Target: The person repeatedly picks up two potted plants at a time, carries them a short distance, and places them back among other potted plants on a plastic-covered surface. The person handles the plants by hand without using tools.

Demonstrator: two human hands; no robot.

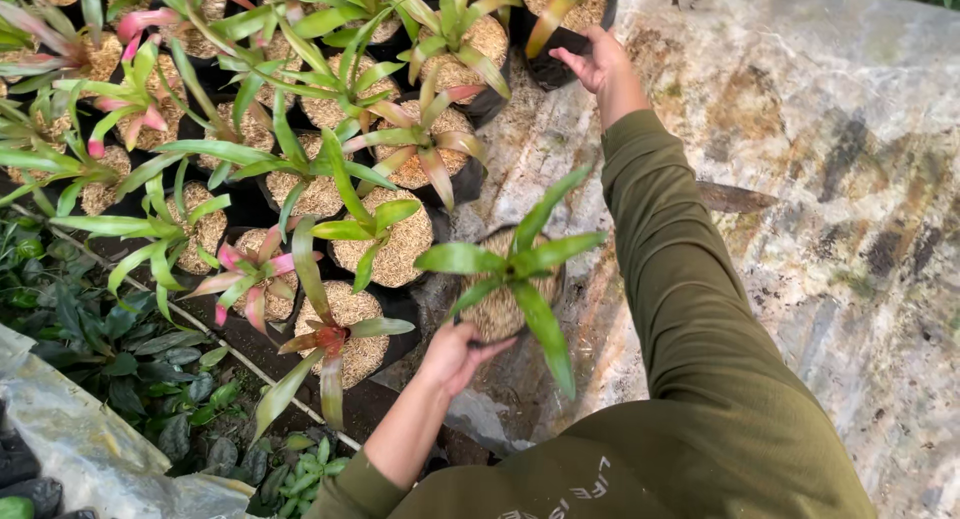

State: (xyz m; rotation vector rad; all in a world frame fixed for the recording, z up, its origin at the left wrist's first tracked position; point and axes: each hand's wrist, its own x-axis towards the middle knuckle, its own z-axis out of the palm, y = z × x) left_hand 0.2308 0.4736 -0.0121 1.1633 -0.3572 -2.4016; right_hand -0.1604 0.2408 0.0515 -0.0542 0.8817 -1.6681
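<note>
My left hand (455, 355) grips the near rim of a black pot (497, 314) holding a green bromeliad (520, 269), which stands on a worn grey sheet. My right hand (597, 61), arm stretched out in an olive sleeve, holds the rim of a second black pot (560, 54) at the far end of the row; that pot carries a yellow-green plant (548, 19). Both pots are filled with tan husk.
Several rows of potted bromeliads (300, 169), green and pink-tipped, crowd the left. The stained grey ground sheet (820, 179) spreads to the right. Dark leafy plants (120, 349) and a thin pale pipe (200, 324) lie at lower left, beside crumpled plastic (80, 449).
</note>
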